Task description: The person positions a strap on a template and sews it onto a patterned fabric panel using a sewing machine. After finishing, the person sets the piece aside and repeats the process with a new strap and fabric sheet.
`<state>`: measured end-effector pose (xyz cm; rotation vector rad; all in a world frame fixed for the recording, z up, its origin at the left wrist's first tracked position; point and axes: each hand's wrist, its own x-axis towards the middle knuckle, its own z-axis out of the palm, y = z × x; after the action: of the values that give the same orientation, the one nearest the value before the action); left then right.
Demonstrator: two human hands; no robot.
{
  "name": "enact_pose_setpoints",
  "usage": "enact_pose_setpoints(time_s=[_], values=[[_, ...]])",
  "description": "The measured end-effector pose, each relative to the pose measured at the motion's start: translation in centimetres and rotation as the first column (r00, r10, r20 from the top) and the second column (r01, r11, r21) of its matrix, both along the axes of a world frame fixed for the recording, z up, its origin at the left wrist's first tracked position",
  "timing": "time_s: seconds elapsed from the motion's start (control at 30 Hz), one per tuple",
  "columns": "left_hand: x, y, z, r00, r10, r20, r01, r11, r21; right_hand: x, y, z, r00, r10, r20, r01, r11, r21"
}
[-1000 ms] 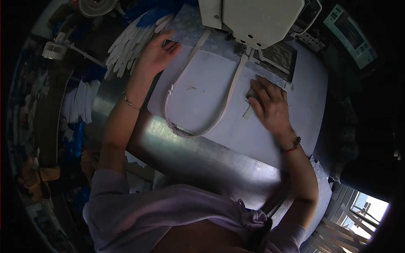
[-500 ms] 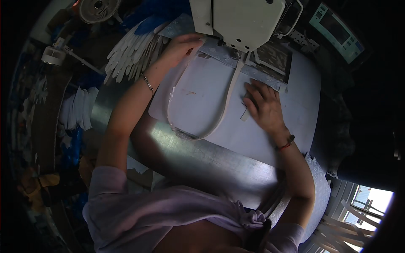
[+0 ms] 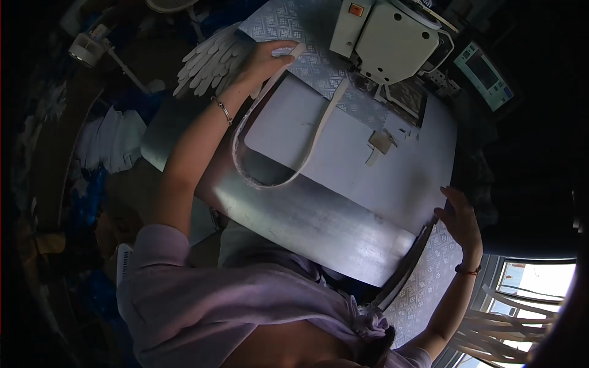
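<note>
A long pale strap [image 3: 319, 132] hangs in a U-shaped loop over the white work surface [image 3: 279, 122] and its metal front edge. Pinched at one end of this strap is my left hand [image 3: 270, 61], near the patterned cover at the back left. The strap's other end lies short of the sewing machine head [image 3: 392, 46], apart from it. My right hand [image 3: 461, 224] is at the right side of the table, fingers spread and nothing visible in them. Just below its fingertips are dark strips [image 3: 411, 257] along the table's edge.
A small tan square piece [image 3: 380, 142] and scraps lie right of centre. Several pale straps [image 3: 211, 61] are fanned out at the back left, beside a white bundle [image 3: 110, 140]. A control screen [image 3: 488, 73] stands at the back right. Patterned covering [image 3: 423, 288] extends at the right.
My right hand has moved from beside the machine to the table's right edge. The strap's free end has come away from under the machine head. My left hand still holds the other end.
</note>
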<state>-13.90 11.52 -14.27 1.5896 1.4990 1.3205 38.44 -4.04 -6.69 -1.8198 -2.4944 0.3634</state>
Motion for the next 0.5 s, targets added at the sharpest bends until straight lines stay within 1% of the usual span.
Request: enact_pose_setpoints(time_s=[0.03, 0.07, 0.13, 0.17, 0.2, 0.23, 0.27, 0.3, 0.33, 0.37, 0.43, 0.47, 0.5], values=[[-1.1, -1.6, 0.4, 0.999, -0.001, 0.033, 0.002, 0.999, -0.034, 1.8, -0.9, 0.0, 0.999, -0.028, 0.033, 0.030, 0.997, -0.075], [-2.5, -3.7, 1.3, 0.999, 0.036, 0.028, -0.035, 0.999, -0.037, 3.6, -1.7, -0.3, 0.996, -0.047, 0.070, 0.057, 0.987, -0.152], [-5.6, -9.2, 2.9, 0.992, 0.095, 0.083, -0.109, 0.978, 0.181, 7.1, -2.9, -2.6, 0.994, -0.014, 0.110, 0.034, 0.984, -0.176], [-8.3, -11.7, 2.6, 0.979, 0.065, 0.194, -0.110, 0.967, 0.231, 6.9, -3.4, -2.9, 0.991, -0.109, 0.076, 0.125, 0.961, -0.245], [-10.3, -15.3, 3.0, 0.953, 0.119, 0.278, -0.190, 0.951, 0.244, 6.6, -3.4, -3.0, 0.981, -0.186, 0.055, 0.194, 0.927, -0.322], [-12.3, -19.3, 3.4, 0.917, 0.180, 0.357, -0.280, 0.926, 0.252, 7.7, -3.2, -3.8, 0.980, -0.198, -0.003, 0.185, 0.921, -0.344], [-14.0, -23.1, 2.8, 0.866, 0.269, 0.421, -0.408, 0.866, 0.288, 9.4, -2.8, -4.6, 0.975, -0.215, -0.049, 0.182, 0.909, -0.376], [-15.7, -27.0, 1.5, 0.840, 0.353, 0.412, -0.478, 0.841, 0.254, 9.6, -2.9, -5.0, 0.975, -0.210, -0.070, 0.174, 0.922, -0.346], [-17.4, -30.7, -0.2, 0.752, 0.425, 0.504, -0.611, 0.737, 0.290, 9.9, -3.2, -5.2, 0.970, -0.222, -0.097, 0.183, 0.934, -0.306], [-18.8, -34.0, -2.0, 0.662, 0.456, 0.594, -0.716, 0.619, 0.323, 11.9, -2.7, -5.9, 0.979, -0.181, -0.091, 0.143, 0.936, -0.320], [-19.1, -39.5, -5.7, 0.419, 0.526, 0.740, -0.880, 0.434, 0.190, 15.9, -1.6, -8.1, 0.984, -0.082, -0.158, 0.040, 0.967, -0.251], [-18.0, -41.9, -7.6, 0.322, 0.557, 0.765, -0.910, 0.407, 0.086, 14.9, -1.9, -7.5, 0.985, -0.083, -0.152, 0.042, 0.966, -0.256], [-17.3, -43.8, -9.9, 0.221, 0.587, 0.778, -0.924, 0.381, -0.024, 12.5, -2.7, -6.1, 0.984, -0.140, -0.112, 0.104, 0.955, -0.276]])
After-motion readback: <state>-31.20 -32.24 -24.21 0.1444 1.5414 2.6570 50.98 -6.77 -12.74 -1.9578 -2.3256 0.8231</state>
